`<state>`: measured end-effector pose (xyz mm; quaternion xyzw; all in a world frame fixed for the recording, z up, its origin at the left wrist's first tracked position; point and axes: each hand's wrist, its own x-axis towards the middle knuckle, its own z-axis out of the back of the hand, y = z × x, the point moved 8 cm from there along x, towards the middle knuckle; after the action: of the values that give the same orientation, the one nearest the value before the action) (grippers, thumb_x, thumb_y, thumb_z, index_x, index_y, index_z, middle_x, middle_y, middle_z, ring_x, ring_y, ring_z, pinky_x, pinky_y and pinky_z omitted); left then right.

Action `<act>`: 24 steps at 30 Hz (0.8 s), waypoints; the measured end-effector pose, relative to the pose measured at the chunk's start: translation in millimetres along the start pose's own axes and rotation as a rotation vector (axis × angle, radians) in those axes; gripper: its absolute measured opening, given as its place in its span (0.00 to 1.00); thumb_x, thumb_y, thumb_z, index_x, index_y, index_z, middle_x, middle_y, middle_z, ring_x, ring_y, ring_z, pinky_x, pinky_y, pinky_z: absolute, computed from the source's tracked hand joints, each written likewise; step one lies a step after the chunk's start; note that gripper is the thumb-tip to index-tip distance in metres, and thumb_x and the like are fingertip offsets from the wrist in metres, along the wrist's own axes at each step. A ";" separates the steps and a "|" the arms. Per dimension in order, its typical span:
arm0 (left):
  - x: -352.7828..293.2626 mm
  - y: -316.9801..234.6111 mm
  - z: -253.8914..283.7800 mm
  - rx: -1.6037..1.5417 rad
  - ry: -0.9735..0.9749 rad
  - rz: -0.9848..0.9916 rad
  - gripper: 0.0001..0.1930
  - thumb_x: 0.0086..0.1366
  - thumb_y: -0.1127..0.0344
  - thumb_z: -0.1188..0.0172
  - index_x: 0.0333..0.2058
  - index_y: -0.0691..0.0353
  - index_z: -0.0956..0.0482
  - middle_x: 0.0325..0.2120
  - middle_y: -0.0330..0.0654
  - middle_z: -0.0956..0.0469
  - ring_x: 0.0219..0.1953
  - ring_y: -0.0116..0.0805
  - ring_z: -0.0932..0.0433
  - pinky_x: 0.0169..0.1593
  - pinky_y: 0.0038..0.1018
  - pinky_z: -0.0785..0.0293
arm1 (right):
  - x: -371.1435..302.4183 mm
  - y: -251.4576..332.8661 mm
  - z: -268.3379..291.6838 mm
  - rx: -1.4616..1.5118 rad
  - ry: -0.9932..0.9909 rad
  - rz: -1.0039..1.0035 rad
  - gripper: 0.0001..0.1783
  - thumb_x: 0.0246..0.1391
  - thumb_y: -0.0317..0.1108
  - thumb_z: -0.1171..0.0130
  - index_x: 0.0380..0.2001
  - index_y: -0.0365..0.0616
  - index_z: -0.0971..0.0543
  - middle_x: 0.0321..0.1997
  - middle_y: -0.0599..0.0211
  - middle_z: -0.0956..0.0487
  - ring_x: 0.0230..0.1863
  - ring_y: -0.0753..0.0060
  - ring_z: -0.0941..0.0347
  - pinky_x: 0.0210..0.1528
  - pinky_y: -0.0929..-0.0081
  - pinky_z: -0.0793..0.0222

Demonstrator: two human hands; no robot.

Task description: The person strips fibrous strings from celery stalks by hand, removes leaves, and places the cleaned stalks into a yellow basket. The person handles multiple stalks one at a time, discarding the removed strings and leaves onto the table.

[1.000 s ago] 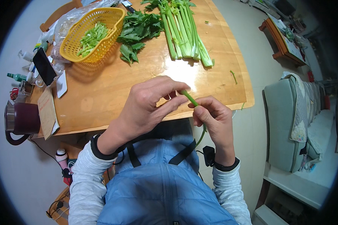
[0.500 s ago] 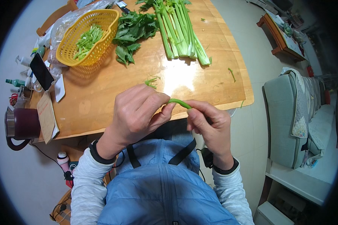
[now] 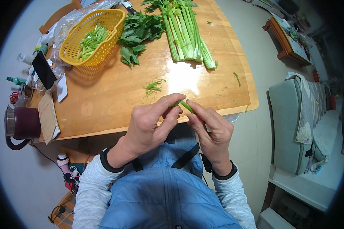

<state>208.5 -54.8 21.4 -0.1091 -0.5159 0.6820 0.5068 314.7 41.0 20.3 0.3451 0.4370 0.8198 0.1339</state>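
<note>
Above the table's near edge, my left hand [image 3: 148,121] and my right hand [image 3: 215,131] each pinch an end of a short green celery stalk piece [image 3: 187,107]. A sharp angle shows in it between my fingertips; I cannot tell whether it has snapped right through. Just beyond lies a small heap of green celery strings and scraps [image 3: 153,87]. Farther off are a bunch of celery stalks [image 3: 186,38] and a dark pile of celery leaves [image 3: 141,28]. At the far left, a yellow plastic basket [image 3: 113,35] holds short celery pieces [image 3: 93,40].
Along the left side of the wooden table [image 3: 103,101] stand a propped phone [image 3: 44,71], a notebook [image 3: 48,117] and a dark purple jug [image 3: 26,123]. A knife handle [image 3: 129,8] shows beyond the leaves. At right is a pale green sofa [image 3: 288,122].
The celery piece was a smooth curve and now has a sharp angle between my fingers. My left hand has shifted right and down, uncovering more of the scraps.
</note>
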 end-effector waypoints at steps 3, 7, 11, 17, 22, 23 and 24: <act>-0.1 1.8 3.1 -0.081 -0.052 0.017 0.14 0.62 0.76 0.44 0.47 0.68 0.26 0.26 0.45 0.18 0.29 0.31 0.17 0.32 0.23 0.22 | -0.7 1.7 0.5 -0.030 0.001 0.019 0.19 0.48 0.23 0.35 0.45 0.40 0.19 0.21 0.61 0.25 0.20 0.69 0.30 0.23 0.75 0.34; -3.5 16.7 2.1 -0.279 -0.053 0.213 0.12 0.65 0.75 0.47 0.47 0.67 0.27 0.27 0.45 0.18 0.29 0.30 0.17 0.33 0.22 0.22 | -1.8 1.6 0.3 -0.028 0.009 0.015 0.18 0.47 0.23 0.35 0.44 0.40 0.19 0.21 0.61 0.25 0.20 0.70 0.30 0.23 0.75 0.34; -6.0 22.5 -4.8 -0.619 0.044 0.303 0.11 0.68 0.72 0.48 0.48 0.67 0.29 0.33 0.46 0.18 0.35 0.31 0.17 0.35 0.21 0.21 | -2.0 -0.5 2.8 -0.003 -0.012 -0.007 0.17 0.47 0.23 0.35 0.44 0.40 0.18 0.20 0.61 0.26 0.20 0.70 0.30 0.23 0.76 0.34; -2.9 28.9 -3.9 -0.845 0.040 0.323 0.12 0.69 0.70 0.47 0.48 0.67 0.29 0.39 0.47 0.20 0.39 0.34 0.18 0.37 0.22 0.20 | -1.0 0.2 1.4 0.032 0.008 0.001 0.17 0.47 0.23 0.35 0.44 0.41 0.18 0.20 0.62 0.26 0.20 0.71 0.30 0.23 0.75 0.34; -1.0 35.5 -0.4 -0.878 -0.009 0.375 0.10 0.68 0.70 0.46 0.44 0.68 0.24 0.39 0.46 0.20 0.40 0.33 0.19 0.39 0.23 0.21 | 0.0 2.0 -2.9 -0.008 0.017 0.032 0.18 0.46 0.22 0.34 0.44 0.42 0.18 0.18 0.62 0.29 0.19 0.70 0.32 0.22 0.74 0.36; 0.5 36.1 2.9 -0.838 -0.035 0.364 0.10 0.68 0.69 0.45 0.43 0.68 0.23 0.39 0.46 0.20 0.40 0.33 0.19 0.40 0.24 0.21 | 0.0 2.5 -3.7 -0.011 0.018 0.042 0.18 0.46 0.22 0.34 0.44 0.42 0.18 0.18 0.62 0.29 0.18 0.70 0.33 0.22 0.74 0.37; 2.6 36.9 7.0 -0.799 -0.062 0.353 0.10 0.67 0.69 0.45 0.42 0.68 0.22 0.39 0.46 0.19 0.40 0.33 0.19 0.40 0.24 0.21 | 0.0 2.0 -4.8 -0.013 0.028 0.039 0.18 0.46 0.22 0.34 0.44 0.42 0.18 0.18 0.62 0.30 0.18 0.70 0.33 0.22 0.74 0.37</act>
<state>181.3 -55.1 -4.6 -0.3625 -0.7277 0.5079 0.2848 311.7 36.8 20.1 0.3411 0.4266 0.8298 0.1143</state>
